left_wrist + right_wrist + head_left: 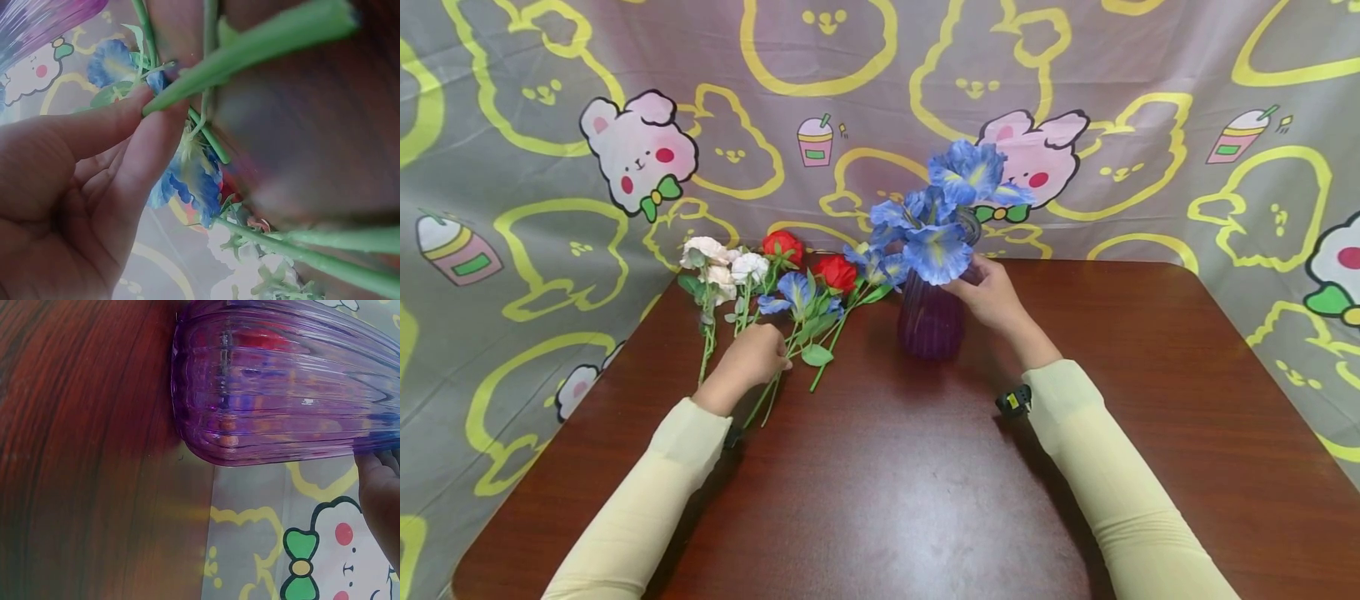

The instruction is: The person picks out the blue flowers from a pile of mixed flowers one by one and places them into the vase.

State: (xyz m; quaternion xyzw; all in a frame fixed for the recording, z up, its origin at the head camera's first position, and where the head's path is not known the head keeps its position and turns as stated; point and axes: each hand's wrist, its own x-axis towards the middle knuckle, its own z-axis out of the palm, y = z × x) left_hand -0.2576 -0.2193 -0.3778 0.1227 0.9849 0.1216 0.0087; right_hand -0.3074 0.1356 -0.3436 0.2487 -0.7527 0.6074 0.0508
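My left hand (751, 357) pinches a green flower stem (250, 59) between thumb and forefinger, low over the table. Just beyond that hand lie blue irises (795, 293), red roses (837, 272) and white flowers (749, 267), their stems pointing toward me. A ribbed, see-through purple vase (931, 323) stands upright with several blue irises (936, 250) in it, their heads above its rim. My right hand (997, 302) holds the vase at its upper right side. In the right wrist view, fingers (375, 472) lie against the vase wall (281, 394).
The brown wooden table (880, 483) runs back to a patterned cloth (865, 108) that hangs behind and at both sides. A pale flower stem (706, 350) lies left of my left hand. Dark wrist devices sit at both cuffs.
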